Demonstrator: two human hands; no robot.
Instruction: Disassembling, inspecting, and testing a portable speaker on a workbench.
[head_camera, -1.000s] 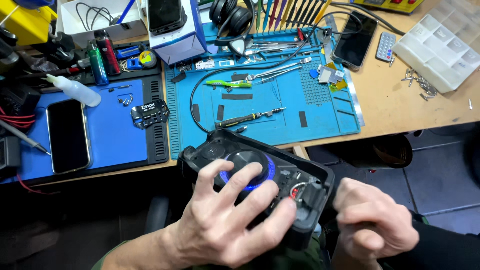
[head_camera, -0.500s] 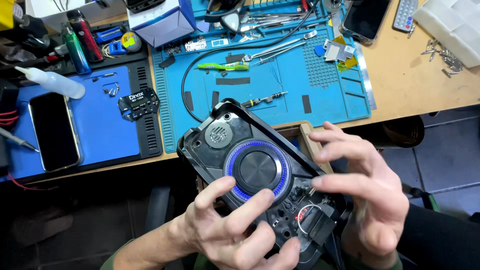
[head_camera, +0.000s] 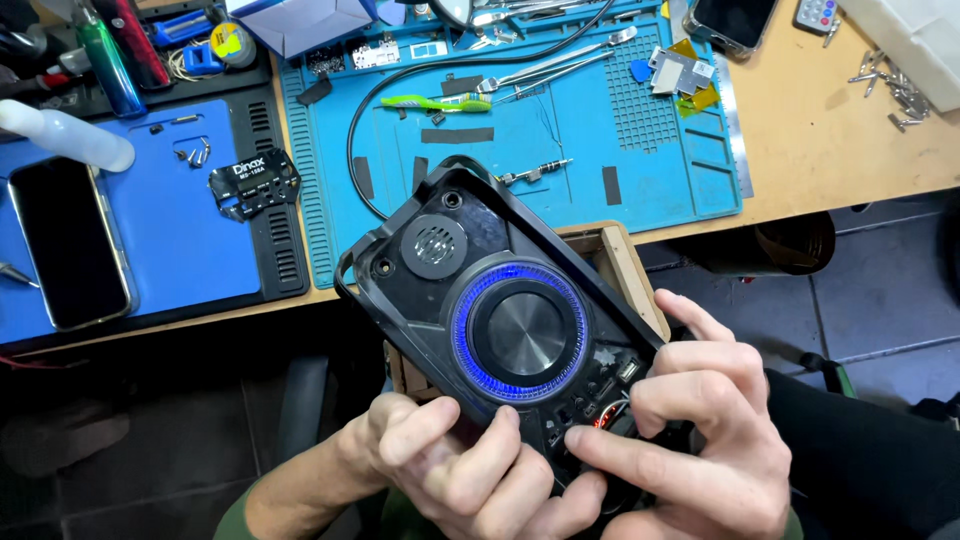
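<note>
The speaker (head_camera: 500, 320) slants, long axis running from the surface's near edge toward the person; left hand (head_camera: 460, 470) cups its lower end, right hand (head_camera: 700, 430) fingers (head_camera: 610, 448) curl onto its control corner

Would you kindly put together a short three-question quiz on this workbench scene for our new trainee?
1. True or false: the blue ring on the black speaker is lit.
2. Which hand has its index finger at the speaker's lower end? A left hand B right hand
3. What lies on the dark blue mat: a ___.

Key: 1 true; 2 B; 3 black phone.
</note>
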